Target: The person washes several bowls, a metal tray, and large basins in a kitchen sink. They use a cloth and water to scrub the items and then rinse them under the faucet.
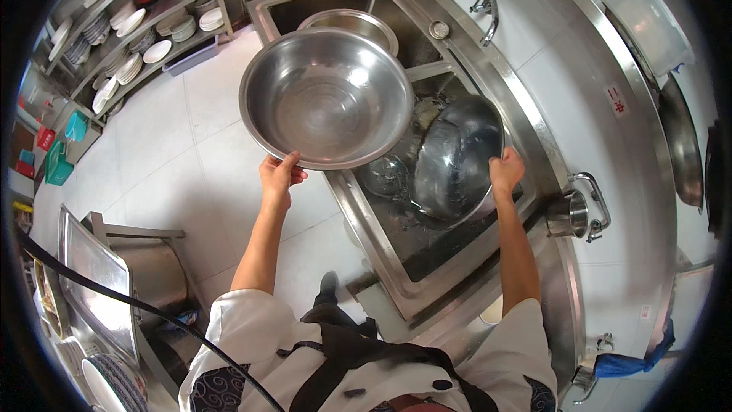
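My left hand (281, 178) grips the near rim of a large stainless steel basin (326, 103), its thumb over the edge. The basin's inside faces up and holds nothing that I can see. In my right hand (506, 173) is the rim of a dark metal bowl or wok (457, 154), tipped on its side with its wet, shiny outer face showing. It sits in the near compartment of a steel sink (372, 252), where water splashes around it. Behind the large basin, a second steel basin (366, 26) stands partly hidden in the far compartment.
Wall taps (489, 17) jut out along the sink's right side. A steel pot (567, 214) hangs near another tap (595, 200). Shelves of white plates (171, 28) stand at far left. A steel tray (97, 274) and a black cable (143, 306) are at lower left.
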Motion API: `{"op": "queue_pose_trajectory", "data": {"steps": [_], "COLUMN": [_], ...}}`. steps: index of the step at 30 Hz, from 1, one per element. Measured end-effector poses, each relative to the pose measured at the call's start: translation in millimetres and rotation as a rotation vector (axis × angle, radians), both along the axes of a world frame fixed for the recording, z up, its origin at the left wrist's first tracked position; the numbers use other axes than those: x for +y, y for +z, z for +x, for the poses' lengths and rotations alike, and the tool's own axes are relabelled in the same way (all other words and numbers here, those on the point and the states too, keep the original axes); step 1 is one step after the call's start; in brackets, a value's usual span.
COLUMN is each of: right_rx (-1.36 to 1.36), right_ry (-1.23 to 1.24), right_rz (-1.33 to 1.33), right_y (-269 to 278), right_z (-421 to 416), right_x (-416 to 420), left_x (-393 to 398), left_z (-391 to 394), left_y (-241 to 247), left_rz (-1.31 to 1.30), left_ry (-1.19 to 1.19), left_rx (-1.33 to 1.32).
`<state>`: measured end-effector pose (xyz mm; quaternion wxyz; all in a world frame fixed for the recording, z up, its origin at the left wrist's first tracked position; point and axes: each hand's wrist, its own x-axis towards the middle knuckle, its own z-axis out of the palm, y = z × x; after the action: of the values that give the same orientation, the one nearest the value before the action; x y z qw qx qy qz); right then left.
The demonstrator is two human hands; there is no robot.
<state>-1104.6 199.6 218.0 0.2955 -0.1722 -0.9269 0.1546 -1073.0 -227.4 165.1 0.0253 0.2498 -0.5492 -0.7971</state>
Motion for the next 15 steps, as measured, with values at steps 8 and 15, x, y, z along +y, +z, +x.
{"op": "queue_pose_trajectory", "data": {"steps": [8, 15], "right_rx": [-0.176, -0.078], "right_ry": [0.398, 0.385], "right_rz": [0.516, 0.598], "right_y": [100, 146], "right_z": [26, 56], "right_x": [-15, -2], "left_x": [0, -4], "left_z": [20, 26], "left_y": [-4, 0], "left_rz": [0.044, 0.050], "left_ry": [-0.026, -0.034], "left_rx": [0.008, 0.016]}}
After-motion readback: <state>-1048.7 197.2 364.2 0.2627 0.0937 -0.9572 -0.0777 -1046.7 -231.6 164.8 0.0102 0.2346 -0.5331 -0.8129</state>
